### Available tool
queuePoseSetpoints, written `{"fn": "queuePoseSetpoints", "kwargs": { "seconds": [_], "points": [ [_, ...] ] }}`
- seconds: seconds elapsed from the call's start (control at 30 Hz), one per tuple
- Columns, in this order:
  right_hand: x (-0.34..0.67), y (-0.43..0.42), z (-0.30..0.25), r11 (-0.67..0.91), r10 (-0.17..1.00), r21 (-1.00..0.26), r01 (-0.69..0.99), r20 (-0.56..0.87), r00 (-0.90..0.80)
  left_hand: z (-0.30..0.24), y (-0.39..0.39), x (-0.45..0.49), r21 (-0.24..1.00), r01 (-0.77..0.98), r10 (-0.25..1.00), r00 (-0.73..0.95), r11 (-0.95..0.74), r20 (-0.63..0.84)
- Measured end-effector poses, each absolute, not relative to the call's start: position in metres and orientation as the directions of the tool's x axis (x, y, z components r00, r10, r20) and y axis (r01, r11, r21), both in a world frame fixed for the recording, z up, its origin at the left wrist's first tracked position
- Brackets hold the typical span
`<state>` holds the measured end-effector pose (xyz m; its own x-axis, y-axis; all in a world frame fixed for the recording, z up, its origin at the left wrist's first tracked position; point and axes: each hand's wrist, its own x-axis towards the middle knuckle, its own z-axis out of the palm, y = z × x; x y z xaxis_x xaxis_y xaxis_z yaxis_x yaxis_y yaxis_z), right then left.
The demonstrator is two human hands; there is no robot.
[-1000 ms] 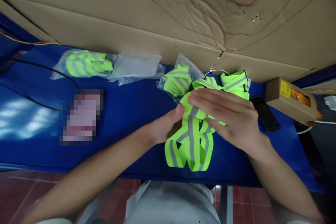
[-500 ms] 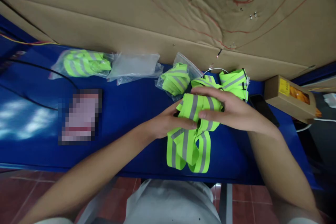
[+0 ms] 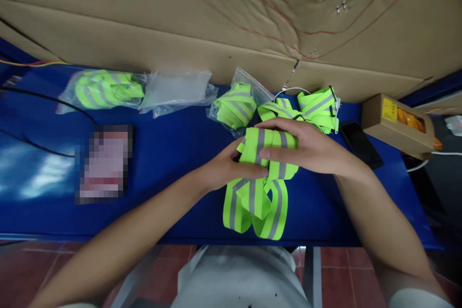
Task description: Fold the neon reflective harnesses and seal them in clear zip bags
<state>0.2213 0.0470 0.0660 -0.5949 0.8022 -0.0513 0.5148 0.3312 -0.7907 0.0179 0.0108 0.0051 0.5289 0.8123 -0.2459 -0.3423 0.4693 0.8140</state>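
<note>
I hold a folded bundle of fluorescent yellow-green strap with grey stripes (image 3: pixel 258 139) in front of me, over the near half of the blue bench (image 3: pixel 173 154). My left hand (image 3: pixel 225 168) is partly closed around its left side, the thumb pressed across the lower front and the fingers mostly hidden behind the folds. My right hand (image 3: pixel 306 147) is curved around the opposite side, half closed, its thumb lying on the front face and its forefinger along the top. Both hands have hold of the same bundle. Below my thumbs, loose strap loops (image 3: pixel 277 214) of the same material droop towards the bench's near edge; I cannot tell whether they touch the surface.

Beyond my right hand lies a second heap of yellow-green striped strap (image 3: pixel 317 106) with thin black cords. Left of it sits a clear plastic bag of bundled striped strap (image 3: pixel 236 108), then a flat stack of clear plastic bags (image 3: pixel 176 89), and farthest left a clear bag of coiled striped strap (image 3: pixel 108 89), all lined up near the brown wall covering (image 3: pixel 144 24). To my right are a black phone (image 3: pixel 361 144) and, just beside it, a brown cardboard box with a yellow label (image 3: pixel 377 120). A blurred-out rectangular object (image 3: pixel 104 163) lies well to my left.
</note>
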Motion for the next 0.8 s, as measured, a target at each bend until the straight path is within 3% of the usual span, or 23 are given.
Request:
{"fn": "queuePoseSetpoints", "kwargs": {
  "seconds": [0.13,0.33,0.57,0.67,0.8],
  "points": [
    [0.218,0.049,0.050,0.350,0.792,-0.795,0.495,-0.031,-0.610,-0.003,0.008,0.027,0.826,-0.335,0.807,0.547,0.453,-0.222],
    [0.212,0.042,0.048,0.470,0.801,-0.764,0.442,0.159,-0.577,-0.010,0.007,0.029,0.745,-0.468,0.840,0.495,0.474,-0.224],
    [0.217,0.037,0.067,0.398,0.912,-0.706,0.586,0.234,-0.337,-0.012,0.003,0.029,0.669,-0.503,0.806,0.531,0.547,-0.259],
    [0.214,0.034,0.072,0.359,0.928,-0.738,0.571,0.220,-0.299,-0.014,0.001,0.035,0.668,-0.440,0.739,0.624,0.600,-0.254],
    [0.209,0.026,0.072,0.389,0.920,-0.692,0.608,0.263,-0.290,-0.011,-0.001,0.037,0.686,-0.332,0.592,0.786,0.647,-0.178]
  ]
}}
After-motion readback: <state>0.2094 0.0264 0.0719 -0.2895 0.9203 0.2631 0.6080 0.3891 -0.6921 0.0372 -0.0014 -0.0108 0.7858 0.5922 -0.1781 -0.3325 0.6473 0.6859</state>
